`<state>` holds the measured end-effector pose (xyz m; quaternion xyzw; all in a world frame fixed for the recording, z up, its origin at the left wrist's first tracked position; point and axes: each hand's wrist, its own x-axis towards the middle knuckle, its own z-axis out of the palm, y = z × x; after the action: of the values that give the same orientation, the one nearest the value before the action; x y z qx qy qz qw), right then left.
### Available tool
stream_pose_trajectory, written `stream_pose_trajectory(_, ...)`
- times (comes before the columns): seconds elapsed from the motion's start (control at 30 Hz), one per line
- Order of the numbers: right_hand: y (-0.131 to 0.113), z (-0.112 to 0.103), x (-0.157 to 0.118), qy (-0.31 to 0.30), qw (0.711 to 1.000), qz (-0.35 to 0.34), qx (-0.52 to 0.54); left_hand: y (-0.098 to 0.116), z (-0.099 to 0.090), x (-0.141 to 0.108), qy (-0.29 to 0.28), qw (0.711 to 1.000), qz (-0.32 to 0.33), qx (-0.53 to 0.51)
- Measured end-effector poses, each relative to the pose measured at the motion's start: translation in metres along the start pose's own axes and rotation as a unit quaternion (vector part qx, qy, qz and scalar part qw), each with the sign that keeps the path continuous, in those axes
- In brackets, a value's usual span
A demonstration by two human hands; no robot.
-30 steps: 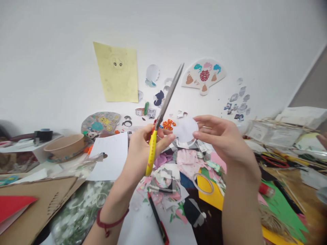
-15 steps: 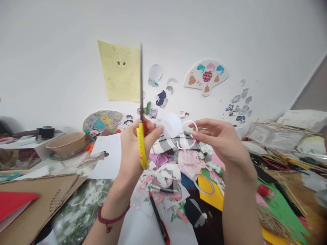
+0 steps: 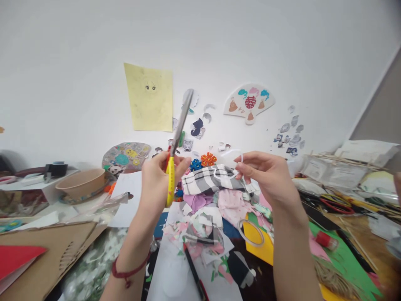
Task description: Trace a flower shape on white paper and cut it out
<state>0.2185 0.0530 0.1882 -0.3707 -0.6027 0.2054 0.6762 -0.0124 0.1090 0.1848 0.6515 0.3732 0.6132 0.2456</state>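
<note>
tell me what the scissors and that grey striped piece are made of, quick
The scissors seem to have dull grey steel blades and a glossy yellow handle, likely moulded plastic given its smooth shine. The grey-and-white striped piece has a matte surface and soft folds, so it could be paper or thin cloth; the look leaves that open.

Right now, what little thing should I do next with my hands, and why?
I think you should probably lay the scissors down first. Your left hand grips the yellow-handled scissors with the blades pointing up, close to your face. Your right hand is pinching the thin white paper ring. Putting the scissors down seems safer and frees a hand for the ring.
</note>
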Motion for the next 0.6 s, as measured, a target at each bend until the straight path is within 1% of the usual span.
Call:
stream_pose_trajectory(0.1, 0.0, 0.004, 0.0, 0.014, 1.0, -0.007, -0.003, 0.006, 0.016, -0.007, -0.073, 0.993, -0.022, -0.089)
stream_pose_trajectory(0.2, 0.0, 0.006, -0.001, 0.024, 1.0, -0.008, 0.002, 0.007, 0.026, -0.013, -0.1, 0.982, -0.033, -0.155)
stream_pose_trajectory(0.3, -0.001, 0.009, -0.002, 0.028, 0.999, -0.013, 0.017, 0.007, 0.031, -0.017, -0.107, 0.98, -0.046, -0.16)
stream_pose_trajectory(0.4, -0.002, 0.012, -0.003, 0.024, 0.999, -0.01, 0.025, 0.006, 0.033, -0.018, -0.096, 0.981, -0.056, -0.16)
stream_pose_trajectory(0.6, 0.001, 0.015, -0.003, -0.001, 1.0, 0.003, 0.023, 0.003, 0.037, -0.017, -0.096, 0.963, -0.073, -0.243)
